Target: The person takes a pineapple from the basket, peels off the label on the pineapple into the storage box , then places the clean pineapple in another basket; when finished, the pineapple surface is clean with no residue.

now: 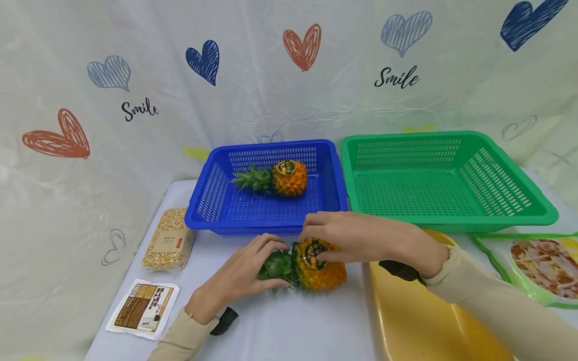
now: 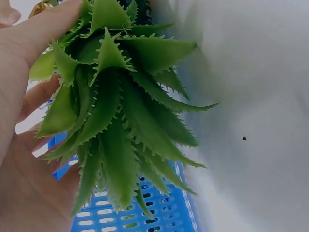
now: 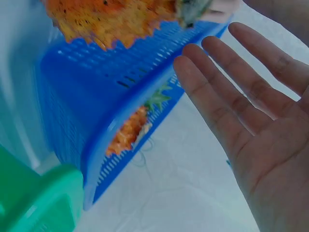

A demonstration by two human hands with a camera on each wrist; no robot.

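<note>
A small orange pineapple (image 1: pixel 322 273) with a black and gold round label lies on its side at the front of the blue basket, its green crown (image 2: pixel 111 111) to the left. My left hand (image 1: pixel 246 268) holds it at the crown, thumb on the near side and fingers round the far side; leaves hide some fingertips. Over the fruit's body is my right hand (image 1: pixel 336 233), its thumb by the label. In the right wrist view, the right hand's fingers (image 3: pixel 241 92) are straight and spread, beside the fruit. A second pineapple (image 1: pixel 289 180) lies in the blue basket (image 1: pixel 266 225).
A green basket (image 1: pixel 451 220) stands right of the blue one. Under my right forearm is a yellow tray (image 1: pixel 420 321). A bag of corn kernels (image 1: pixel 169 240) and a flat food packet (image 1: pixel 142 308) lie at left; a green-edged pizza bag (image 1: pixel 542 265) lies at right.
</note>
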